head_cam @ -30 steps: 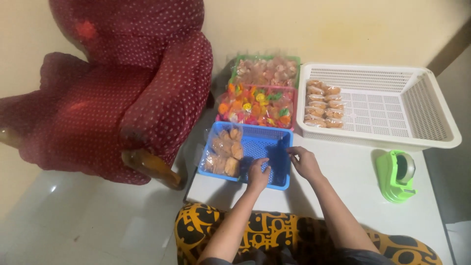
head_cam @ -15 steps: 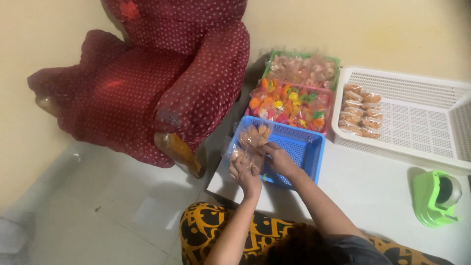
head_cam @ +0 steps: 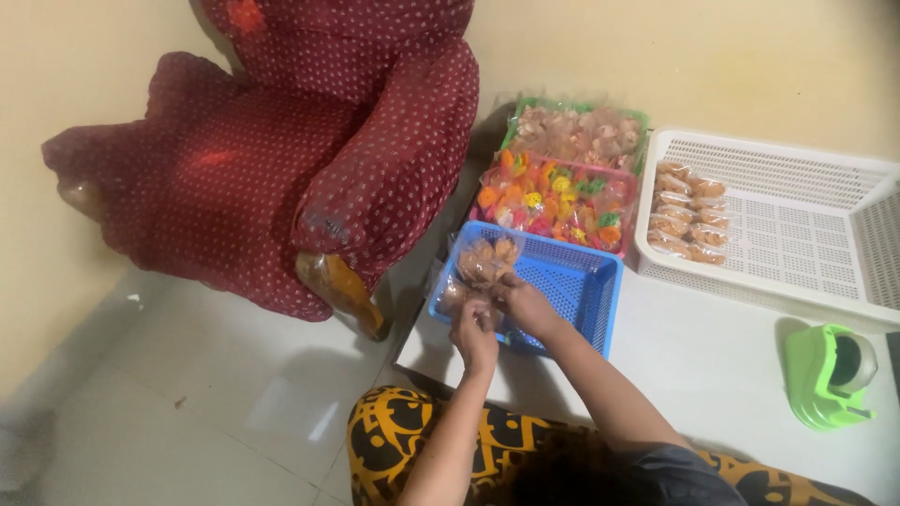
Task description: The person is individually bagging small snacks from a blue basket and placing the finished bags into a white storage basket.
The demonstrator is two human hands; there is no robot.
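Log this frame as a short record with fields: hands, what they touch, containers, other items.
left hand: at the near-left corner of the blue basket, on a clear snack bag
right hand: beside the left, fingers on the same bag
grip: cannot tell whether either hand is closed on it
pink basket: colourful snack packets
green basket: pale snack packets
white basket: small packed bags at its left end
green tape dispenser: on the white table, right
red dotted armchair: left

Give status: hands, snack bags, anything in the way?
Left hand and right hand both pinching a clear snack bag over the blue basket. More bags under it in the basket. Nothing blocking; green tape dispenser sits apart on the table.
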